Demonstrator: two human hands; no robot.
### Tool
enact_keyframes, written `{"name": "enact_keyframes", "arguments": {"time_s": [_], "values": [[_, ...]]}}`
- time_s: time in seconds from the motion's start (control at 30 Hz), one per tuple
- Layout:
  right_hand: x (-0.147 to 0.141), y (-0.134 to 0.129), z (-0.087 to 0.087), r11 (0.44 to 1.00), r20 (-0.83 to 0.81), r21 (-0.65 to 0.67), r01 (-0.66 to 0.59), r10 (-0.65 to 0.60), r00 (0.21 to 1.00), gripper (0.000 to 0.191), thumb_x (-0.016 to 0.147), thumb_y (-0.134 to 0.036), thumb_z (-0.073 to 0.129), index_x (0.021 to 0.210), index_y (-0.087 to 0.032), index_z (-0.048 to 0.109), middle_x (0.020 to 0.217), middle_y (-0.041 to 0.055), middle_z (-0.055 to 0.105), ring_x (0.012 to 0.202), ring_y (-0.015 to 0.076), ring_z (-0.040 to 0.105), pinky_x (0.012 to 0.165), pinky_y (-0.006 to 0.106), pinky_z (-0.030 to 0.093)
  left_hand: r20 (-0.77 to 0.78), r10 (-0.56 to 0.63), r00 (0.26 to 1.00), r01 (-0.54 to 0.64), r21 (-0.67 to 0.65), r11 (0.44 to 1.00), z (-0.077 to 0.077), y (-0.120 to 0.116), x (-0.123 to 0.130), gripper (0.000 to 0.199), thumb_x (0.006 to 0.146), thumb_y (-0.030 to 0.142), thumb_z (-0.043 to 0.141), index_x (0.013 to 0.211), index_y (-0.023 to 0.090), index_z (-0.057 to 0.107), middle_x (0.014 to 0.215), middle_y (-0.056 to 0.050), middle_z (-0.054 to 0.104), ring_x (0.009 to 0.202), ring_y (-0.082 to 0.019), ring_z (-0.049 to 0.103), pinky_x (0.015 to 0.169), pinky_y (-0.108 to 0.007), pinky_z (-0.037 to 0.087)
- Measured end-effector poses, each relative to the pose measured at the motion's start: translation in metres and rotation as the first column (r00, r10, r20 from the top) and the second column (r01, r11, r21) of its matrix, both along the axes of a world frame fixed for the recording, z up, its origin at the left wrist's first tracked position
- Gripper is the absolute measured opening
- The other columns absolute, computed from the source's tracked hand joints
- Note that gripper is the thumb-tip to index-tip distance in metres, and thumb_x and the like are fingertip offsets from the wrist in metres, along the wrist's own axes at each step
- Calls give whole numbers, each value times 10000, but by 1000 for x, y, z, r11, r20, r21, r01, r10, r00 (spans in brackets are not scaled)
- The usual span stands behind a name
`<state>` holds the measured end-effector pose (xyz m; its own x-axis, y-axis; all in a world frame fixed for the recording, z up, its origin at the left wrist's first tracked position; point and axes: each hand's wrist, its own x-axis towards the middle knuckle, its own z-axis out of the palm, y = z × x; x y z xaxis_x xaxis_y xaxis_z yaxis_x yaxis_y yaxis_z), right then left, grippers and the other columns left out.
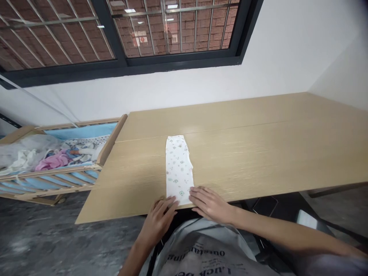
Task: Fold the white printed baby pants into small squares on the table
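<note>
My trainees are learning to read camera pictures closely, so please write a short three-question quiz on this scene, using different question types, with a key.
1. Multiple choice: where does the printed white cloth lie?
a) on the floor
b) on the wooden table
c) against the window

2. True or false: a pink cloth lies inside the cot.

3. Short answer: at which end of the printed white cloth are the person's left grip and right grip?

Key:
1. b
2. True
3. The end nearer the person
</note>
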<state>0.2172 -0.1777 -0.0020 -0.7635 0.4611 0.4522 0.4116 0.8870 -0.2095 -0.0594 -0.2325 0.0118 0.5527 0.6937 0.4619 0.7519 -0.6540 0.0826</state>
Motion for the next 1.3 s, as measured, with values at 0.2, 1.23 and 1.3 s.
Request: {"name": "enact_keyframes", "arguments": {"time_s": [0.2,1.23,1.3], "values": [[11,-21,23,989,-135,-146,24,-44,990,383,986,-172,485,1333,-286,601,1088,109,742,1073,282,702,928,511,592,123,-120,985,133,-105,986,17,-13,9,499,958,2,425,1374,243,557,1129,-79,718,1018,-153,692,945,-306,568],[-51,209,58,925,-117,-323,200,-249,961,446,1034,-407,423,1393,-184,563,1345,161,592,1265,294,548,1083,469,431,-58,465,883,-469,-150,871,34,142,71,479,1007,360,413,1368,76,549,1399,-231,586,1274,-355,545,1058,-504,421],[-59,185,64,958,-46,-283,-38,26,999,457,1056,-422,391,1445,-228,531,1428,124,562,1324,279,515,1118,480,401,-101,467,879,-475,-86,876,14,105,83,542,991,416,432,1379,52,540,1419,-256,568,1319,-380,520,1054,-525,430]]}}
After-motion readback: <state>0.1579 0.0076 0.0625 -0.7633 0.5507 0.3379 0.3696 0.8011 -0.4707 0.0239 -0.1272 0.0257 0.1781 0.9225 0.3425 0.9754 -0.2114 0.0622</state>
